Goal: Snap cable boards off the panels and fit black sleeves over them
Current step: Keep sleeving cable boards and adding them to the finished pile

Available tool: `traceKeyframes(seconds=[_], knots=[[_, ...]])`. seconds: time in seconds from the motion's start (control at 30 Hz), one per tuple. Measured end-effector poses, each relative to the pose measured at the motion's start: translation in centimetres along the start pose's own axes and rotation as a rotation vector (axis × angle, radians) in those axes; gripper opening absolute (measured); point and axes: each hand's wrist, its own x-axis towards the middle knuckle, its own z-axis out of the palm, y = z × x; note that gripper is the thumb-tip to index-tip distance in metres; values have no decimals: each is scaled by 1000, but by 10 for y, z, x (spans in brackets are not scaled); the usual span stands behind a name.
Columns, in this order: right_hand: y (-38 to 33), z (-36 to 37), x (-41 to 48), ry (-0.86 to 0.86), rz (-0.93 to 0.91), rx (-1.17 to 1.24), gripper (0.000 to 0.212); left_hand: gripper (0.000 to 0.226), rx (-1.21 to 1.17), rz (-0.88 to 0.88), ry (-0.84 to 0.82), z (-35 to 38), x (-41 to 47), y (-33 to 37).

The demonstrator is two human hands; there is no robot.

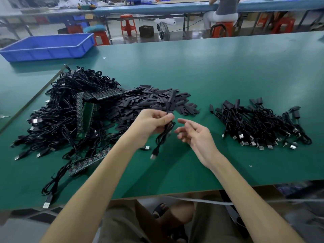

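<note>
Our left hand (154, 122) pinches one cable (164, 135) (black sleeve (171, 102) pointing up); our right hand (196, 135) hangs loosely spread beside it. We judge most work remains: the finished pile (259, 125) is smaller than the panel heap (70, 111).

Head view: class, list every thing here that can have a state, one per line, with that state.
left hand: pinches a cable
right hand: open, holds nothing
cable: dangles plug-down from the left hand
sleeve pile: loose, unfitted
left cable heap: tangled, boards on their panels
right cable pile: sleeves fitted, as far as can be seen
</note>
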Motion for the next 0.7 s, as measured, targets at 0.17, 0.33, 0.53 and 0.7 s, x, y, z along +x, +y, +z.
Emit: traceKeyframes(seconds=[0.17, 0.33, 0.53, 0.7], knots=[[4, 6, -1, -56, -33, -218, 22, 30, -119, -11, 57, 50, 46, 33], [-1, 3, -4, -119, -67, -261, 20, 39, -118, -101, 184, 102, 90, 39], [-3, 4, -5, -86, -51, -299, 36, 32, -40, -250, 78, 120, 102, 21], [-2, 3, -2, -130, -31, -297, 47, 15, 110, -252, -11, 111, 97, 18]])
